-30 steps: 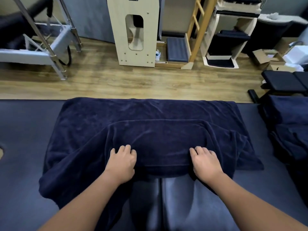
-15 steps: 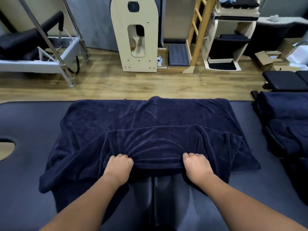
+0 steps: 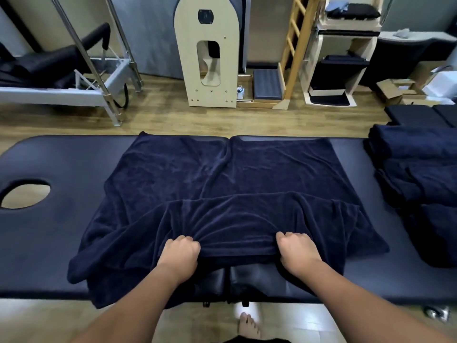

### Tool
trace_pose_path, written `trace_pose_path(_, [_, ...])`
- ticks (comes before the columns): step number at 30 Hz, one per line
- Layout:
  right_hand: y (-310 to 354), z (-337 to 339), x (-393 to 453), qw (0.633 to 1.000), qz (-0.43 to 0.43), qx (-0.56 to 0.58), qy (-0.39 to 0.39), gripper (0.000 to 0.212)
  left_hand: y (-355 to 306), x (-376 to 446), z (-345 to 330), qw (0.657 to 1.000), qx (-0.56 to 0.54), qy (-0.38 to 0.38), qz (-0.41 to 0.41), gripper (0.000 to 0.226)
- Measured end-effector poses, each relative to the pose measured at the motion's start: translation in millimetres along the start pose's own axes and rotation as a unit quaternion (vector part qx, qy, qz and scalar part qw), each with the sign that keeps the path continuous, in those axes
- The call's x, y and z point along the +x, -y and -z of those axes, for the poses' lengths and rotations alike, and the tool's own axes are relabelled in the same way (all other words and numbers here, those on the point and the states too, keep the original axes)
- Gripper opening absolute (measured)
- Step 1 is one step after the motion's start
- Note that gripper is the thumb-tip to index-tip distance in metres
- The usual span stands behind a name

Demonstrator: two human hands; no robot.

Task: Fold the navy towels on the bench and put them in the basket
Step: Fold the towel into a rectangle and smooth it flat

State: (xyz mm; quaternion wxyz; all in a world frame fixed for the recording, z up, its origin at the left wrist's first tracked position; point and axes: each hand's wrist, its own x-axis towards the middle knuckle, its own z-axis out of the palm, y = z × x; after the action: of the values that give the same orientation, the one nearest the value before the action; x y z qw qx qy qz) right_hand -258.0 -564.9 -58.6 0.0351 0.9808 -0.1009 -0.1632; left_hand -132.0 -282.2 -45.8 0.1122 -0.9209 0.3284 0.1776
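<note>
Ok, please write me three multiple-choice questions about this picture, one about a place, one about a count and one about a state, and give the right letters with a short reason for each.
1. Where is the oval hole in the bench?
A. at the left end
B. at the right end
C. under the towel

2. How many hands grip the spread towel?
A. none
B. one
C. two

3. How does the spread towel lie?
A. rolled into a tube
B. near edge gathered and lifted, the rest spread on the bench
C. folded into a small square

Answers:
1 A: the oval hole shows at the left end, clear of the towel.
2 C: the left hand and the right hand each grip its near edge.
3 B: the near edge is bunched in both fists; the far part lies spread.
</note>
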Motion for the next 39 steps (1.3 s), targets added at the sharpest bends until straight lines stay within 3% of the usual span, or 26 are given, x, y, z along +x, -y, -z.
trace_pose_path(14, [35.2,-7.0,-63.1,0.996,-0.084,0.015,0.013,0.029,15.4,-41.5,-16.0,0.997,-0.006,-0.021,-0.075,0.019])
trace_pose_path(17, [30.2,-5.4,-75.8,0.994,-0.101,0.034,-0.027,0.027,24.0,-41.6,-12.2,0.995,-0.032,-0.036,-0.091,0.019])
trace_pose_path(19, [22.1,-12.6,-83.5,0.99,-0.132,0.015,-0.056,0.038,29.6,-40.6,-9.8,0.993,-0.044,-0.055,-0.098,0.024])
trace_pose_path(22, [15.6,-20.6,-92.5,0.98,-0.184,0.012,-0.072,0.029,34.0,-38.3,-8.2,0.99,-0.053,-0.089,-0.101,0.029])
trace_pose_path(26, [20.7,-14.8,-92.8,0.984,-0.163,0.039,-0.065,0.018,36.8,-32.7,-1.2,0.987,-0.094,-0.098,-0.091,0.029])
trace_pose_path(28, [23.5,-17.0,-92.7,0.988,-0.147,0.039,-0.033,0.037,37.5,-27.2,4.7,0.984,-0.116,-0.103,-0.085,0.028])
trace_pose_path(30, [26.6,-21.1,-93.0,0.99,-0.136,0.025,-0.003,0.044,37.8,-18.8,10.1,0.982,-0.141,-0.107,-0.072,0.025])
trace_pose_path(35, [5.4,-7.3,-60.1,0.985,-0.117,0.053,-0.116,0.03,44.8,20.1,34.3,0.977,-0.183,-0.103,-0.041,0.028])
trace_pose_path(39, [-32.4,23.8,-7.7,0.978,-0.118,0.103,-0.135,0.012,55.0,69.1,66.0,0.98,-0.179,-0.075,-0.036,0.028])
